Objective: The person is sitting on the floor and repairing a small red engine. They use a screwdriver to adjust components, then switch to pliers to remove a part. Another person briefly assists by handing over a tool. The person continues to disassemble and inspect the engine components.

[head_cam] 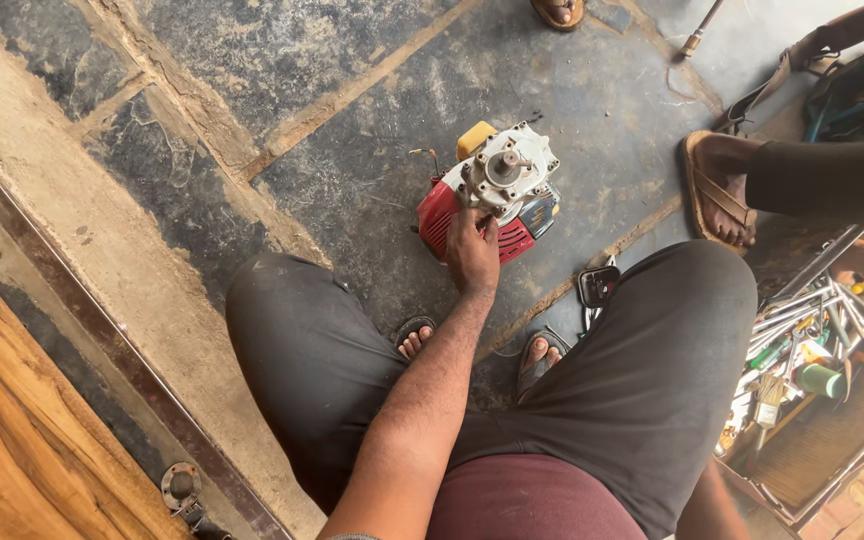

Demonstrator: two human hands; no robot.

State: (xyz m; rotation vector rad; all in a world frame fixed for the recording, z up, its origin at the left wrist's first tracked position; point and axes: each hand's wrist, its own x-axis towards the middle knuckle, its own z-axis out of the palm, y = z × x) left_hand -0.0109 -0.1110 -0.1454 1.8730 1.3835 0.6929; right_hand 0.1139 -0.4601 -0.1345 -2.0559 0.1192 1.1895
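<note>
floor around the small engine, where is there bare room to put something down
Bare stone floor lies open left of and beyond the small engine, up to the concrete strip. It is crowded on the right: another person's sandalled foot, a black part by the knee, and the tool box. The left hand grips the engine; the right hand is out of view.

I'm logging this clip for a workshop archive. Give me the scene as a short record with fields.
setting: stone-slab floor with light joints, seen from above
posture: person seated, knees apart, sandalled feet on the floor
left hand: rests on the small engine, gripping its near side
small engine: red body, white housing with a central shaft facing up, yellow part behind
right hand: not in view
toolbox: open, at the right, full of wrenches and tools
other person's foot: sandalled, at the right of the engine
</note>
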